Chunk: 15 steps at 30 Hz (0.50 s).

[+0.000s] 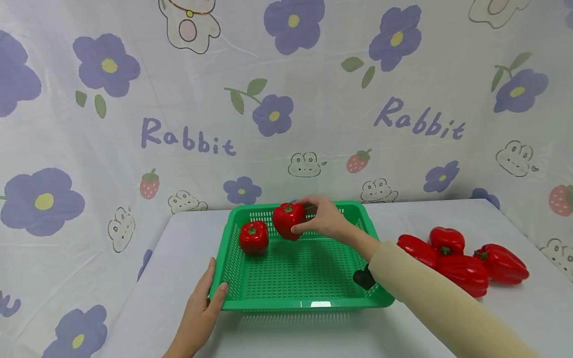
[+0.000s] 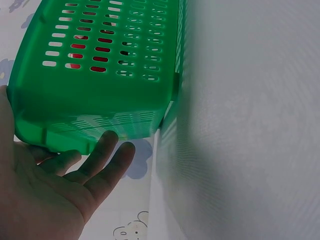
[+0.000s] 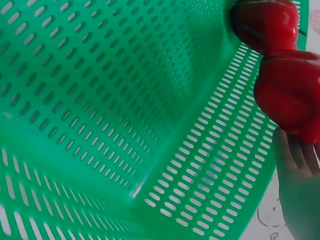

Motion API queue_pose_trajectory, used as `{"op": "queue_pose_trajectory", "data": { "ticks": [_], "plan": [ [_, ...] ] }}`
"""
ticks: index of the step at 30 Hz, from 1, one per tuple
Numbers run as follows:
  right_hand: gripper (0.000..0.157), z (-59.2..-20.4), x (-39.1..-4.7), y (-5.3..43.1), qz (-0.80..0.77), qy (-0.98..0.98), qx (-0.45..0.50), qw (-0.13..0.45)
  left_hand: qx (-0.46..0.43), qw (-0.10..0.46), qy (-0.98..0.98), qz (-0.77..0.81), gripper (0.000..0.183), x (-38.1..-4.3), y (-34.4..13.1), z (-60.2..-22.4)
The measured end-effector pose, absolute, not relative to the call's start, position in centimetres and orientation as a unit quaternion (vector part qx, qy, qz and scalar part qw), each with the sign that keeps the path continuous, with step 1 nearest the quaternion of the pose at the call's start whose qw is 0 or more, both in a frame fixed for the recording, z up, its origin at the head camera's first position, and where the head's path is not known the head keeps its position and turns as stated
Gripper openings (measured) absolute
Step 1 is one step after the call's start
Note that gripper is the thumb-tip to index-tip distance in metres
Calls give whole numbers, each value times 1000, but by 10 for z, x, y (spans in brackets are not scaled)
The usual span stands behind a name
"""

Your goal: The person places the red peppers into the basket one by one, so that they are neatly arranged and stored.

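Note:
My right hand (image 1: 324,219) grips a glossy red bell pepper (image 1: 287,219) over the back part of a green plastic basket (image 1: 304,304). Thumb and fingers lie on the pepper's right side, and its stem faces up. Another red bell pepper (image 1: 253,238) sits inside the basket at the back left. In the right wrist view the held pepper (image 3: 290,95) overlaps the other pepper (image 3: 267,25). My left hand (image 1: 203,303) holds the basket's left rim near the front corner, thumb over the rim. Its fingers (image 2: 120,160) reach along the outside in the left wrist view.
Several red bell peppers (image 1: 463,273) lie grouped on the white table (image 1: 170,263) to the basket's right, partly behind my right sleeve (image 1: 429,298). A patterned cloth (image 1: 313,139) hangs behind the table. A small black object (image 1: 364,277) shows by my right wrist.

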State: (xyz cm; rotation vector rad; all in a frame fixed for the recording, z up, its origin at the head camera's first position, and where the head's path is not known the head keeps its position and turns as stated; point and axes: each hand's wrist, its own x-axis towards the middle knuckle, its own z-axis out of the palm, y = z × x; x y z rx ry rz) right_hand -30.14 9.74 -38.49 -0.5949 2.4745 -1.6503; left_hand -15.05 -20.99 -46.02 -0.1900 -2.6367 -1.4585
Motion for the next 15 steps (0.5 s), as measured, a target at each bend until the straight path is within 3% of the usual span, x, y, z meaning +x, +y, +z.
{"op": "queue_pose_trajectory", "data": {
  "ticks": [15],
  "plan": [
    [62,-405,-310,90,-526,823,-193,90,-67,67,-872,-480,69,-149,-209,-459]
  ]
}}
